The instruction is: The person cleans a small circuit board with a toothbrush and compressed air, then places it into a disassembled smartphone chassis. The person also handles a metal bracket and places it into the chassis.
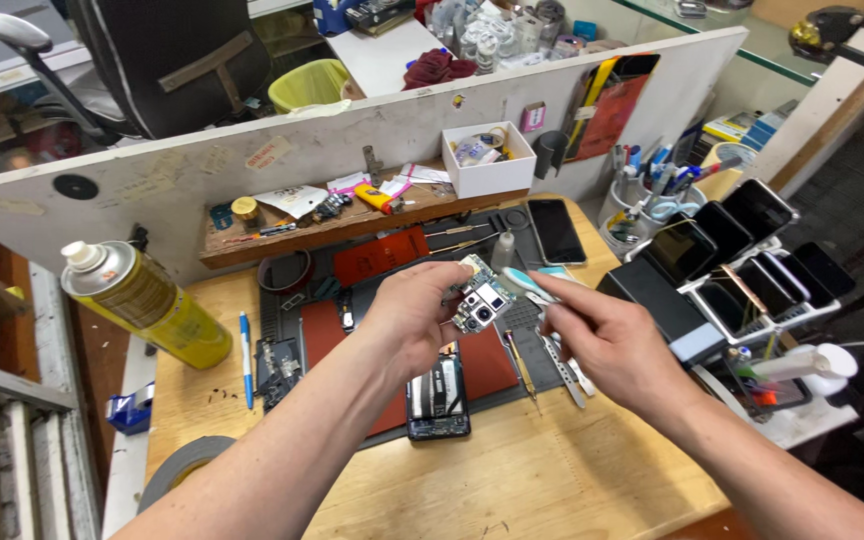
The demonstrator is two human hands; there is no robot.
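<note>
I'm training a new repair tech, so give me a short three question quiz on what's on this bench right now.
1. True or false: the left hand holds a small circuit board with camera modules up over the mat.
2. Multiple choice: what lies on the red mat below the hands? A) an opened phone B) a wall clock C) a coffee mug
3. Fill in: the yellow spray can lies on its ____ at the left of the wooden table.

Key
1. True; the right hand brings a light-handled tool to the board.
2. A, the opened phone.
3. side.
</note>
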